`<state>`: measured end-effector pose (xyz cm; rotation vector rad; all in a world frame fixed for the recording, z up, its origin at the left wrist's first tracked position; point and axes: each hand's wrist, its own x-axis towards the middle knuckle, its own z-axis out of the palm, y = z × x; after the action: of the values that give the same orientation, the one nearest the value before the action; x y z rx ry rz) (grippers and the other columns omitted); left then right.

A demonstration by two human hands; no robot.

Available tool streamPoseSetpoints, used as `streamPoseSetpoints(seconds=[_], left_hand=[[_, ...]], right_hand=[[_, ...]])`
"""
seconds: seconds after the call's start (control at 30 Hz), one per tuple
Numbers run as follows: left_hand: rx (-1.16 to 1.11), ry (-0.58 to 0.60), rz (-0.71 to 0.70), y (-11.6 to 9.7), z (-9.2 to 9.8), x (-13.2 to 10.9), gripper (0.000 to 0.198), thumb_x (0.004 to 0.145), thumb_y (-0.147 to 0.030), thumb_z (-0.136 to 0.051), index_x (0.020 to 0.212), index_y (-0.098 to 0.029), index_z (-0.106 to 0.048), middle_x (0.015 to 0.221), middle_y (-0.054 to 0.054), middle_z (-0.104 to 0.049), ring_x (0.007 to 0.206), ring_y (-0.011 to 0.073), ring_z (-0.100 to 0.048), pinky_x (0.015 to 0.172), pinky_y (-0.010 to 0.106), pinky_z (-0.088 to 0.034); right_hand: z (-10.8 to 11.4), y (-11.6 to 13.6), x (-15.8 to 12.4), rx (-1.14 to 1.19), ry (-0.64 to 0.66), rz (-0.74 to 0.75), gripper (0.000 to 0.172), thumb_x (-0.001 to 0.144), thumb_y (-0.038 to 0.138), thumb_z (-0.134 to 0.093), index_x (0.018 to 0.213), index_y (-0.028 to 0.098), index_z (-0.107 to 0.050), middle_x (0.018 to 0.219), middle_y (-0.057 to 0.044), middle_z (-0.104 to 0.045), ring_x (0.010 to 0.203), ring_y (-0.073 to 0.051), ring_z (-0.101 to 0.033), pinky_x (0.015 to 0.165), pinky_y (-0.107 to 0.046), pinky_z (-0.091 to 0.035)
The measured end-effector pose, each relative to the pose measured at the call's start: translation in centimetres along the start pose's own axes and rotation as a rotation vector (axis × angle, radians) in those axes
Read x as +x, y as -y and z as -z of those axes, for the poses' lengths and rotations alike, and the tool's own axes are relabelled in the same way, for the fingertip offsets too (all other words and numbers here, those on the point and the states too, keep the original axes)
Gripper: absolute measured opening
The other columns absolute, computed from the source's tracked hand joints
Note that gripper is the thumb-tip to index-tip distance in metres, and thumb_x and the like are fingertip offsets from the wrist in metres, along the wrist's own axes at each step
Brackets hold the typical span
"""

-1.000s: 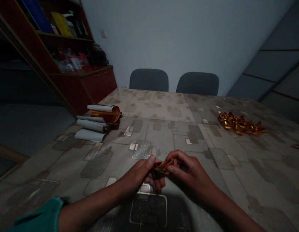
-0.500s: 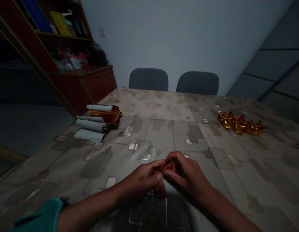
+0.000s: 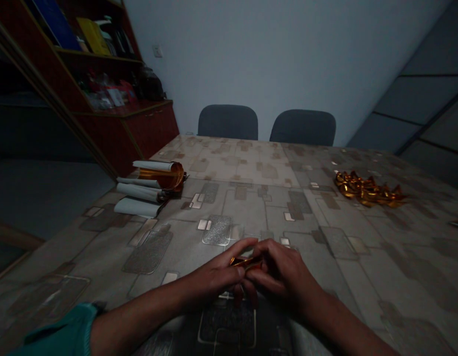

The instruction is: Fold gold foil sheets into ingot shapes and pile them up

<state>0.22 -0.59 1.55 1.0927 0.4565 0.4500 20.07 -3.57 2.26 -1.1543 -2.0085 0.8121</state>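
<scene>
Close to the table's near edge, my left hand [image 3: 227, 269] and my right hand [image 3: 278, 267] meet around a small piece of folded gold foil paper [image 3: 247, 263]. The left thumb presses its near side while the left fingers curl beneath. From the right, my other thumb and fingers pinch the same paper, hiding its right end. Far off to the right lies a group of folded gold foil pieces [image 3: 365, 190] with pointed ends. At the left, bent-over stacks of gold foil sheets with pale backs [image 3: 140, 192] rest on the table.
A patterned cloth covers the table [image 3: 258, 202]. Two dark chairs [image 3: 228, 121] stand behind its far edge. To the left is a red-brown cabinet [image 3: 147, 131] with crowded shelves. A thin object [image 3: 457, 224] lies at the right edge of view.
The foil paper looks flatter and lower than before. My left index finger has stretched along its far side, and the right fingers have closed in nearer the left hand.
</scene>
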Motion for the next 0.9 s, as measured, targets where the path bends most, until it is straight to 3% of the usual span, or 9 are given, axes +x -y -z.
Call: streamPoseSetpoints(seconds=[0.13,0.3,0.43,0.57,0.63,0.7,0.8,0.9], left_hand=[[-0.063,0.029,0.035,0.2,0.2,-0.1,0.08,0.083,-0.044,-0.069,0.15,-0.026,-0.03,0.115,0.012,-0.063,0.086,0.0216,-0.068,0.063,0.025,-0.045],[-0.25,-0.034,0.125,0.8,0.3,-0.3,0.093,0.081,-0.036,-0.074,0.155,-0.028,-0.018,0.121,0.013,-0.062,0.086,0.0206,-0.069,0.072,0.029,-0.047],[-0.323,-0.075,0.103,0.5,0.0,-0.4,0.095,0.081,-0.034,-0.076,0.154,-0.029,-0.015,0.131,0.015,-0.056,0.094,0.0222,-0.068,0.082,0.036,-0.05],[-0.322,-0.173,0.025,-0.4,-0.4,-0.3,0.07,0.081,-0.031,-0.078,0.14,-0.029,-0.04,0.13,0.012,-0.056,0.096,0.0225,-0.07,0.091,0.043,-0.05],[-0.285,-0.283,-0.023,-0.6,-0.5,-0.2,0.048,0.079,-0.027,-0.08,0.119,-0.022,-0.054,0.113,0.008,-0.064,0.091,0.0194,-0.07,0.087,0.036,-0.053],[-0.242,-0.378,-0.053,-0.5,-0.5,0.0,0.032,0.08,-0.028,-0.08,0.1,-0.016,-0.058,0.093,0.005,-0.068,0.082,0.0164,-0.07,0.079,0.03,-0.054],[-0.237,-0.421,-0.027,-0.4,-0.7,0.1,0.031,0.079,-0.032,-0.081,0.089,-0.013,-0.06,0.078,0.004,-0.069,0.071,0.0128,-0.067,0.072,0.025,-0.053],[-0.273,-0.434,-0.002,-0.1,-0.9,0.2,0.032,0.077,-0.033,-0.082,0.091,-0.012,-0.063,0.077,0.004,-0.069,0.068,0.011,-0.064,0.07,0.023,-0.051]], right_hand=[[-0.2,0.1,0.1,0.124,0.025,-0.136,0.023,0.078,0.024,-0.071,0.099,0.022,-0.061,0.063,0.005,-0.058,0.054,-0.013,-0.052,0.05,-0.025,-0.035],[-0.8,-0.1,0.3,0.07,0.066,-0.056,0.009,0.077,0.019,-0.069,0.083,0.022,-0.062,0.072,0.002,-0.063,0.057,-0.012,-0.053,0.055,-0.027,-0.038],[-0.9,0.0,0.4,0.018,0.006,-0.025,0.006,0.08,0.02,-0.067,0.082,0.022,-0.062,0.075,0.0,-0.066,0.061,-0.014,-0.055,0.059,-0.028,-0.041],[-0.2,0.6,0.6,0.05,-0.115,-0.094,0.004,0.082,0.021,-0.063,0.086,0.022,-0.063,0.077,-0.001,-0.07,0.063,-0.015,-0.06,0.059,-0.027,-0.043],[0.1,0.9,0.7,0.064,-0.197,-0.157,0.004,0.082,0.024,-0.063,0.084,0.022,-0.061,0.071,0.001,-0.067,0.058,-0.014,-0.057,0.053,-0.026,-0.041],[0.2,1.1,0.7,0.071,-0.25,-0.198,0.007,0.081,0.027,-0.063,0.081,0.021,-0.059,0.063,0.003,-0.061,0.052,-0.012,-0.051,0.048,-0.024,-0.036],[0.0,1.3,0.6,0.071,-0.275,-0.192,0.008,0.08,0.026,-0.062,0.078,0.022,-0.056,0.06,0.004,-0.056,0.048,-0.011,-0.048,0.046,-0.024,-0.034],[-0.6,1.4,0.7,0.035,-0.275,-0.152,0.01,0.08,0.026,-0.063,0.078,0.023,-0.053,0.059,0.005,-0.055,0.047,-0.011,-0.047,0.045,-0.024,-0.033]])
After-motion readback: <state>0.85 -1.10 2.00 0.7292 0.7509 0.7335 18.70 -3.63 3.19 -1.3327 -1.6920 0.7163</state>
